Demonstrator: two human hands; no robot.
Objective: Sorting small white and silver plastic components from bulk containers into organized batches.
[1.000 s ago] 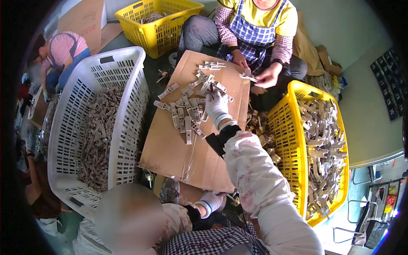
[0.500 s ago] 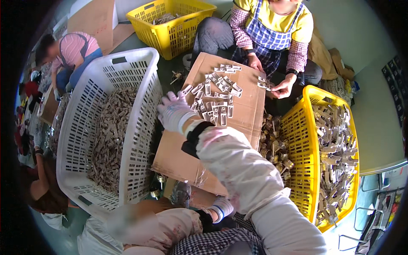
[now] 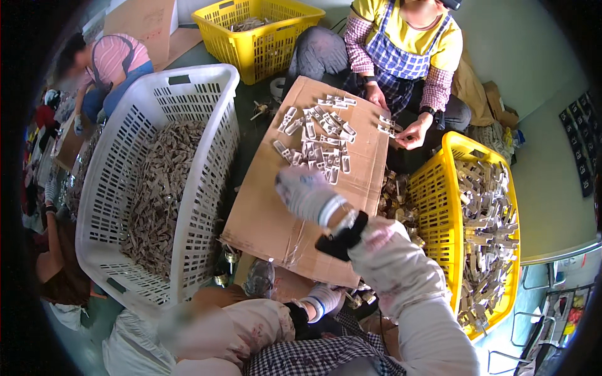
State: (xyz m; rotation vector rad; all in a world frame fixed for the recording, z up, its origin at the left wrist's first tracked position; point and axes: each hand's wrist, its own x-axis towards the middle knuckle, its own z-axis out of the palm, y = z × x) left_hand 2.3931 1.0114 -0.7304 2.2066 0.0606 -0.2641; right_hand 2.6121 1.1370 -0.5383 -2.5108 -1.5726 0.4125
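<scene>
My right hand [image 3: 305,193], in a white glove, hovers or rests at the near edge of a loose group of small silvery metal clips [image 3: 323,141] on a sheet of brown cardboard [image 3: 263,219]. Motion blur and the turned palm hide its fingers, so I cannot tell whether it holds anything. Low in the view, my left hand [image 3: 325,299], gloved too, is beside the cardboard's near edge, over my lap; its fingers are mostly hidden. Across the cardboard, another person's hand [image 3: 414,131] handles a few clips [image 3: 387,126] at the far right edge.
A white basket [image 3: 210,207] of grey metal pieces stands left. At right is a yellow basket [image 3: 433,219] full of metal clips, with brassy round fittings [image 3: 394,194] beside it. Another yellow basket [image 3: 251,53] stands at the back; a person [image 3: 116,62] crouches far left.
My right hand has moved right and toward me, away from the clips' left side, and its spread fingers are drawn in. Clips at the left of the group are now uncovered.
</scene>
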